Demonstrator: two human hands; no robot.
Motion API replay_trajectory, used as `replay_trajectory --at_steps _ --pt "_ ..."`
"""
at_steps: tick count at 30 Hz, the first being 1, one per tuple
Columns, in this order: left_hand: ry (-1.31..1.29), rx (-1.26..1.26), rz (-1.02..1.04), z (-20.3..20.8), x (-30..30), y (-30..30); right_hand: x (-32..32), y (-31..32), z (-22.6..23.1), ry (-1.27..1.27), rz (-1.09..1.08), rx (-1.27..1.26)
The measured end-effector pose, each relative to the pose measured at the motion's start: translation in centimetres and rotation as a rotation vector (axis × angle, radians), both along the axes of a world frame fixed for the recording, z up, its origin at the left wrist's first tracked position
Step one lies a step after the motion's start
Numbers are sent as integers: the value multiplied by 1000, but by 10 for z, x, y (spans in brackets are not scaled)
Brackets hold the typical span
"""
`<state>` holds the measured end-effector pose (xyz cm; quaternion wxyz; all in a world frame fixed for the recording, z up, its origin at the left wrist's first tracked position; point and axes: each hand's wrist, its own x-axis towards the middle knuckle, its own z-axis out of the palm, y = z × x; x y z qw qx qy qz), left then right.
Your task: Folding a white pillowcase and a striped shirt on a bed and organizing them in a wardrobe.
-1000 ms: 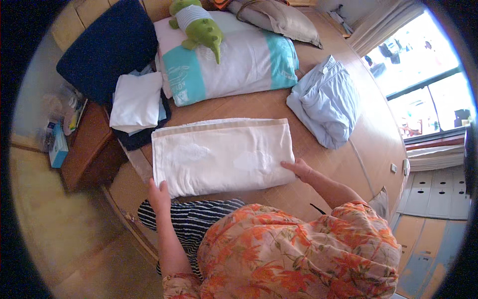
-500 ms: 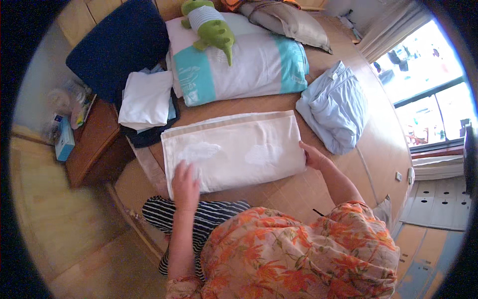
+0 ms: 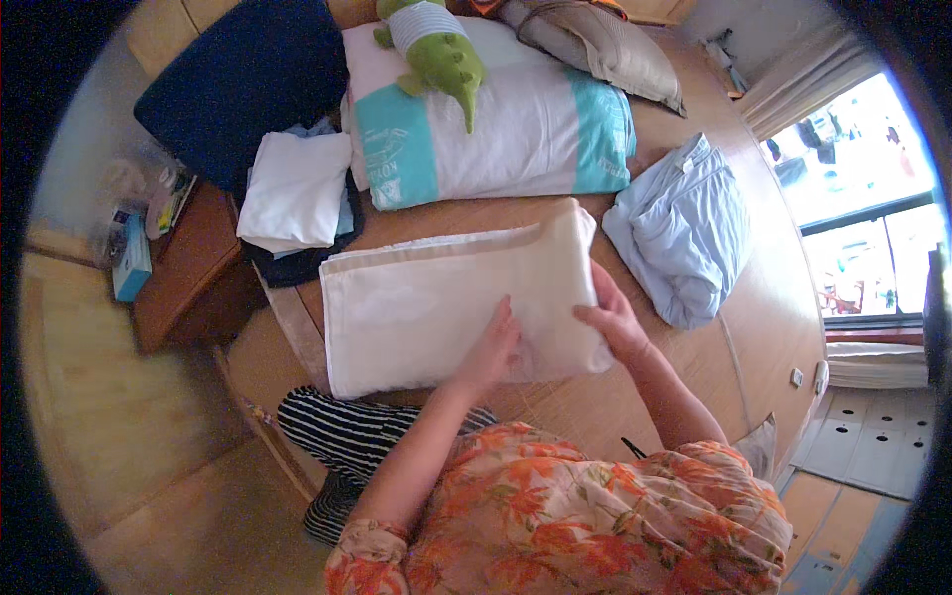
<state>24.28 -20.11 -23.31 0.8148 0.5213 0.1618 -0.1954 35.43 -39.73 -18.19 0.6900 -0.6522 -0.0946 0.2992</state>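
- Wood-toned surface (image 3: 694,372) spreads beneath the laundry, and a bright window (image 3: 858,258) stands off to the right.
- On that surface, directly in front of the person, lies a folded cream cloth (image 3: 407,317), its long axis running left to right across the body, the right end slightly farther up the view.
- Its right end rises in a rounded bend instead of lying flat, while the left part rests flat and reaches well beyond both hands.
- The right hand (image 3: 615,315) is nearer to that end: partly closed, thumb on the near side, it has hold of the raised edge; its fingertips are partly hidden by the cloth.
- The left hand (image 3: 491,347) is over the cloth's near half, right of its middle, fingers loosely extended and gripping nothing visible; whether it presses down or hovers, I cannot tell.
- Only a stretch of cream cloth separates the two hands.
- Beyond the cloth sits a white-and-teal folded quilt (image 3: 506,149) bearing a green plush toy (image 3: 443,61); a pale blue garment (image 3: 679,233) lies to the right, and a white folded cloth (image 3: 296,188) at the far left.
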Motion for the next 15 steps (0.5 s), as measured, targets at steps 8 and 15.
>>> replay_trajectory --at_steps 8,15 --pt "21 -349 380 -29 -11 73 -61 142 -25 -280 134 -553" --pt "115 184 315 -49 -43 105 -71 173 -83 -322 221 -801"
